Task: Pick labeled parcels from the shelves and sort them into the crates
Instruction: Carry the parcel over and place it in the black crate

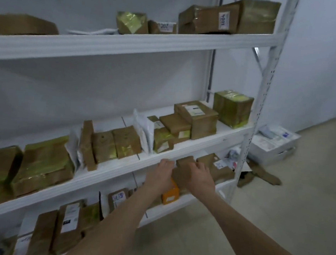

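Observation:
Both arms reach into the lower shelf of a white rack (119,169). A brown cardboard parcel (182,169) sits between the hands, just under the middle shelf's front edge. My left hand (160,174) holds its left side and my right hand (198,177) curls over its right side. An orange parcel (171,194) stands just below it. More brown taped parcels (196,119), some with white labels, line the middle shelf, and a large labeled parcel (228,16) lies on the top shelf. No crate is in view.
White boxes (272,143) and flattened brown packaging (260,174) lie on the floor right of the rack's upright post (254,122). Labeled parcels (69,226) stand on the lower shelf at left. Pale floor (277,206) spreads to the right.

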Demonstrator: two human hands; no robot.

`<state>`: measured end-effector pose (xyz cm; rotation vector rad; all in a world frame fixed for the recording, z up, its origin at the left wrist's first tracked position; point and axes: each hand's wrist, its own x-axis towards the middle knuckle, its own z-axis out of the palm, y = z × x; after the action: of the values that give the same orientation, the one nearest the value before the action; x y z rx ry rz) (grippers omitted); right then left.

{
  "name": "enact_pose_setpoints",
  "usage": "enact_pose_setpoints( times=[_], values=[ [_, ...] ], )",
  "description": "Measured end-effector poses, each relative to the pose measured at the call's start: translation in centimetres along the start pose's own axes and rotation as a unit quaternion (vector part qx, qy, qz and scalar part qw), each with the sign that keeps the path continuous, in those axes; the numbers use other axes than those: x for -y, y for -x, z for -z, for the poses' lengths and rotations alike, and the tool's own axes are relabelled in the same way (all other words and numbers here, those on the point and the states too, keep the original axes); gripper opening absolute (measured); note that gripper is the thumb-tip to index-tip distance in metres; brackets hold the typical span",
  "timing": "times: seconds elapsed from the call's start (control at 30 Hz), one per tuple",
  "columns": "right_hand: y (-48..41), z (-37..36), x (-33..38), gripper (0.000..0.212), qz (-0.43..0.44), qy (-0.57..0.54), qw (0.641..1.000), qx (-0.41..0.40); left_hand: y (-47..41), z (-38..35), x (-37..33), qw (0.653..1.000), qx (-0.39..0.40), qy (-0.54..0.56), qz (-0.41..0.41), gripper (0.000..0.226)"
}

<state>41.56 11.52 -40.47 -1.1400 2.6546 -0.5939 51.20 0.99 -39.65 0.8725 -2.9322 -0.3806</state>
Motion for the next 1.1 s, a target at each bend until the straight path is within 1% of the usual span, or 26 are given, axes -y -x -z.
enact_pose_setpoints(
  times=[0.1, 0.17, 0.23, 0.33, 0.4, 0.5, 0.63, 0.7, 0.77, 0.83, 0.9, 0.97, 1.0, 1.1],
  values=[
    [-2.9, 1.3, -2.0, 0.050, -0.008, 0.007, 1.000, 0.010, -3.9, -0.4, -1.9, 1.000, 0.001, 0.012, -0.014, 0.069],
    [-5.5, 2.1, -3.3, 0.046, -0.014, -0.001, 1.000, -0.007, -7.3, -0.5, -2.7, 1.000, -0.008, 0.015, -0.018, 0.072],
    [-8.6, 2.8, -4.6, 0.047, -0.015, -0.018, 0.999, -0.040, -11.3, -0.4, -3.4, 0.999, -0.028, 0.020, -0.021, 0.070],
    [-13.4, 4.0, -6.5, 0.054, -0.024, -0.012, 0.999, -0.044, -17.3, -0.1, -4.4, 0.997, -0.054, 0.048, -0.020, 0.065],
    [-16.4, 4.7, -7.7, 0.056, -0.027, 0.005, 0.999, -0.043, -20.9, 0.0, -4.9, 0.994, -0.062, 0.090, -0.008, 0.064],
    [-20.7, 6.2, -9.0, 0.057, -0.026, 0.012, 0.997, -0.071, -25.7, 0.5, -5.5, 0.987, -0.096, 0.130, 0.013, 0.066],
    [-25.3, 7.8, -9.7, 0.074, 0.006, 0.044, 0.996, -0.082, -30.2, 1.0, -5.7, 0.983, -0.118, 0.138, 0.037, 0.079],
    [-27.3, 8.1, -9.7, 0.083, 0.028, 0.068, 0.994, -0.081, -31.9, 0.9, -5.5, 0.985, -0.109, 0.125, 0.037, 0.088],
    [-29.5, 8.4, -9.7, 0.088, 0.046, 0.097, 0.992, -0.064, -33.4, 0.8, -5.2, 0.991, -0.091, 0.090, 0.043, 0.095],
    [-31.8, 8.8, -9.7, 0.090, 0.066, 0.128, 0.989, -0.036, -34.7, 1.0, -5.0, 0.995, -0.066, 0.056, 0.049, 0.092],
    [-33.8, 9.1, -9.7, 0.088, 0.095, 0.145, 0.985, -0.007, -35.7, 1.0, -5.4, 0.998, -0.037, 0.017, 0.049, 0.079],
    [-35.3, 9.1, -10.2, 0.080, 0.137, 0.159, 0.977, 0.030, -36.6, 0.9, -6.0, 0.998, -0.041, 0.006, 0.051, 0.063],
    [-35.8, 9.2, -10.7, 0.076, 0.155, 0.167, 0.973, 0.045, -37.0, 0.7, -6.5, 0.997, -0.050, 0.012, 0.051, 0.059],
    [-37.2, 10.1, -13.1, 0.067, 0.185, 0.177, 0.966, 0.040, -38.2, 0.2, -8.3, 0.996, -0.060, 0.033, 0.052, 0.061]
  ],
)
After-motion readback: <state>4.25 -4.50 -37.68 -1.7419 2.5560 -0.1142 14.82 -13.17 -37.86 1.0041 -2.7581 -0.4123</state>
